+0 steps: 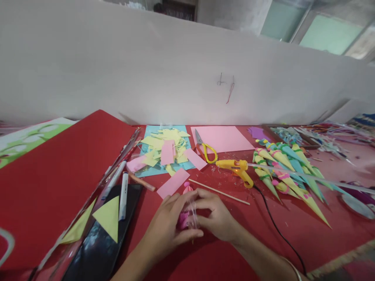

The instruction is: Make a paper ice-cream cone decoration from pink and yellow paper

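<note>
Small pink piece (183, 221) sits between both hands, pom-pom end (186, 184) past the fingertips. Left hand (167, 217) is clamped on it, thumb underneath. Right hand (217, 215) has curled fingers at some clear shiny stuff on it; film or glue strands, can't tell, and exact pinch is hidden. I'd hold light on the left, work with right fingertips only, so the pink doesn't crease. Pink paper strip (173, 183) just beyond left fingers, thin stick (219, 191) just beyond right: mind knuckles. Glue gun (240, 170) farther out, right of the fingers; watch the nozzle.
</note>
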`<state>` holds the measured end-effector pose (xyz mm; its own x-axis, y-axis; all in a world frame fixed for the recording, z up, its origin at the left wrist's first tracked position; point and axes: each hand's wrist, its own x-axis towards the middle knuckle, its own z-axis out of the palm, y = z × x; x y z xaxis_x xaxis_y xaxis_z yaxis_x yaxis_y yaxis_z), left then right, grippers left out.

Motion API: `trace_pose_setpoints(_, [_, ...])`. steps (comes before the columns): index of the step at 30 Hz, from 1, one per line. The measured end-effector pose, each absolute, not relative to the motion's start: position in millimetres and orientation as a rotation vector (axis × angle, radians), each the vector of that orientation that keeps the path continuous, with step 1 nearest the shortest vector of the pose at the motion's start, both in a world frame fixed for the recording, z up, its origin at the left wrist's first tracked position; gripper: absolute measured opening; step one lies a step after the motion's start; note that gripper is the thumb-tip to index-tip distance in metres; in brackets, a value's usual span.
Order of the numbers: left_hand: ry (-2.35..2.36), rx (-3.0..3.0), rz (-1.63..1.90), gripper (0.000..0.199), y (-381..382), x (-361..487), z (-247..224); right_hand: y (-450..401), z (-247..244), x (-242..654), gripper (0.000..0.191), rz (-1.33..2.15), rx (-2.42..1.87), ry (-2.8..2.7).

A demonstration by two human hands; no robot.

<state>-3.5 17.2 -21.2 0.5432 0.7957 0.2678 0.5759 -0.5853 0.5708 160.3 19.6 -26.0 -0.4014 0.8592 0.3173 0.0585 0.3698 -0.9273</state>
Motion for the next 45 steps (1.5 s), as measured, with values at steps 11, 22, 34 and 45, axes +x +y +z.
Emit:
trace_pose_setpoints(11, [1.099,2.454,0.803,0.065,17.6,-0.6,-21.0,15.4,-26.4,152.2,0.027,1.116,-0.817,-1.616])
trace_pose_setpoints(22, [1.242,2.301,0.824,0.055,16.2,-0.1,-23.0,25.4,-27.0,145.1,0.021,1.32,-0.816,-1.405])
trace_pose_setpoints(34, [1.323,2.317,0.833,0.049,18.3,-6.4,-22.0,35.9,-36.0,155.3,0.014,1.639,-0.708,-0.725])
trace_pose_setpoints(45, [2.041,2.453,0.692,0.042,46.9,-44.0,-27.4,33.6,-30.4,156.1,0.017,1.66,-0.754,-0.814])
